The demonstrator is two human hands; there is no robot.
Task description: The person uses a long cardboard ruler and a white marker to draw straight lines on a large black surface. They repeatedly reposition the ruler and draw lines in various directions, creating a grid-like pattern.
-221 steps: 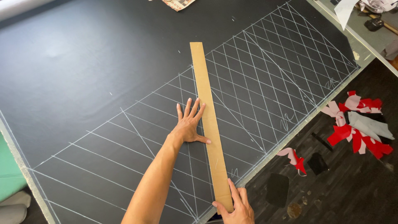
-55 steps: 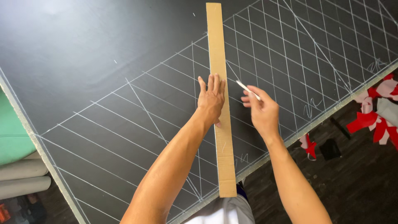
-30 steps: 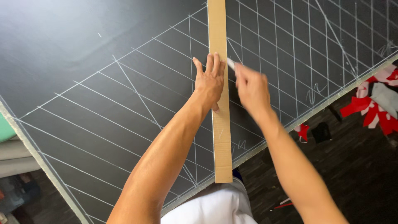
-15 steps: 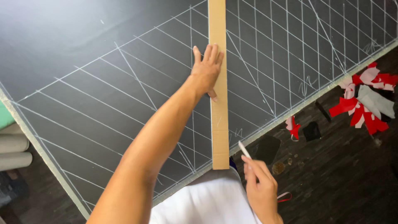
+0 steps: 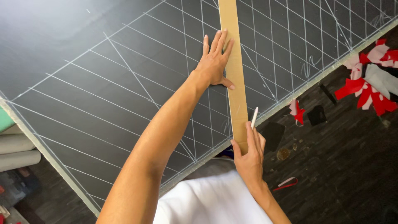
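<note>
Fingers (image 5: 215,45) of my left hand (image 5: 214,64) lie flat and spread, pressing down on the long cardboard strip (image 5: 235,79), thumb out to the right across it, arm stretched far over the desk (image 5: 83,83). That strip runs from the near edge away from me over dark fabric marked with white chalk lines. My right hand (image 5: 248,153) sits at the strip's near end, fingers curled closed around a thin white chalk stick (image 5: 254,118) that points upward, thumb touching the strip's end. Red and white fabric scraps (image 5: 369,83) lie on the floor to the right.
</note>
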